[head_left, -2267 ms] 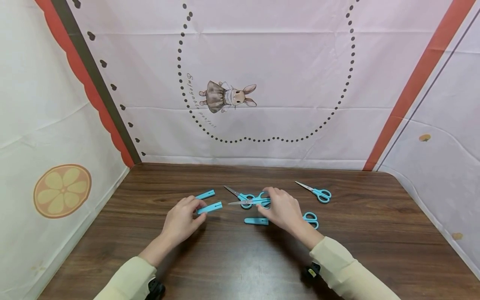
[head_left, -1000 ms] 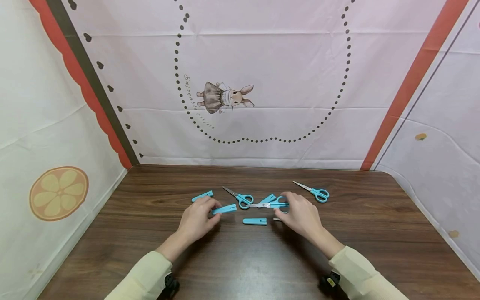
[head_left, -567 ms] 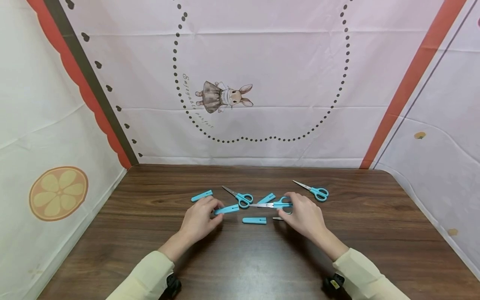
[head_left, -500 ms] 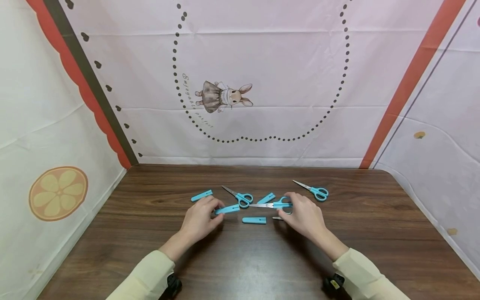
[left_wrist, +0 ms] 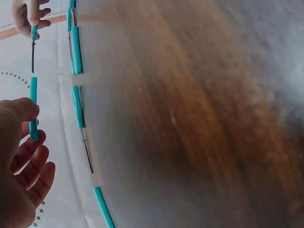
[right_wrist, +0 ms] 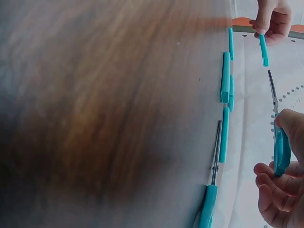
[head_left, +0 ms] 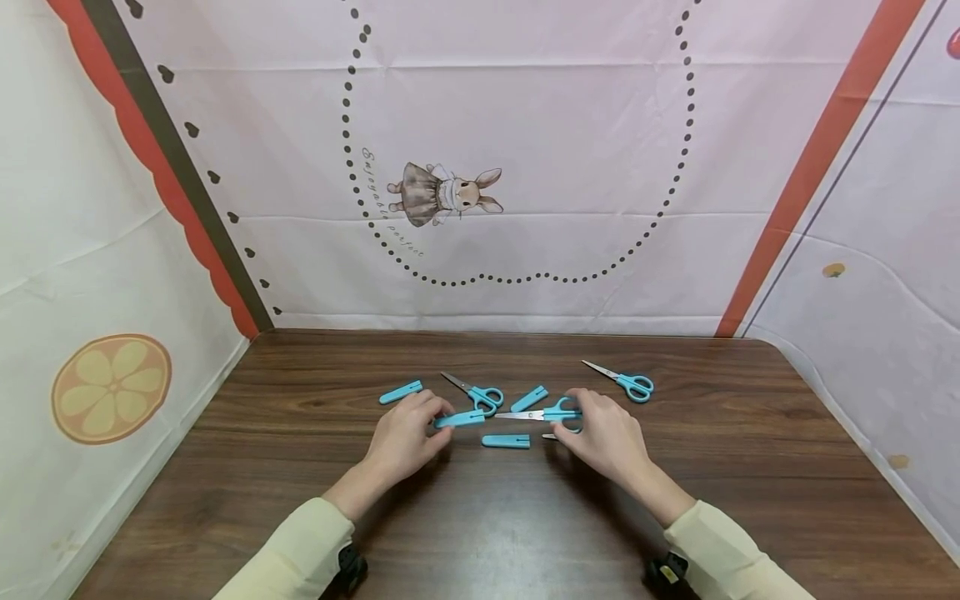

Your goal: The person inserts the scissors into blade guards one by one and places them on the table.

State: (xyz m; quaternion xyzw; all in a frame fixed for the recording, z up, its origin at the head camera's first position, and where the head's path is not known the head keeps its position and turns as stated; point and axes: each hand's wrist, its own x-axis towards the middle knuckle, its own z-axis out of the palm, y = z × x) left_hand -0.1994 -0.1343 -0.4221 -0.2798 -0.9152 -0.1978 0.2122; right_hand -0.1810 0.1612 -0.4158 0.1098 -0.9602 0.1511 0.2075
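My left hand [head_left: 405, 437] pinches a turquoise scissors sheath [head_left: 461, 418] between thumb and fingers, its slotted end facing right. Opposite it, my right hand [head_left: 609, 437] grips the turquoise handles of a pair of scissors [head_left: 558, 412]; the closed blades [head_left: 519, 415] point left. In the right wrist view a narrow gap separates the blade tip [right_wrist: 270, 73] from the sheath's end [right_wrist: 264, 59]. Both wrist views show these two things raised above the table. Under my right hand lies another pair of scissors [right_wrist: 209, 204], mostly covered in the head view.
On the brown table [head_left: 487, 533] lie three more sheaths: one at left [head_left: 401, 392], one behind the held blades [head_left: 530, 398], one in front [head_left: 506, 442]. Loose scissors lie at centre [head_left: 487, 398] and back right [head_left: 636, 387]. A printed cloth [head_left: 562, 167] hangs behind.
Both hands have shifted right since the earliest frame, uncovering the sheath behind the held blades. Over the last second the left hand has brought its sheath closer to the blade tip.
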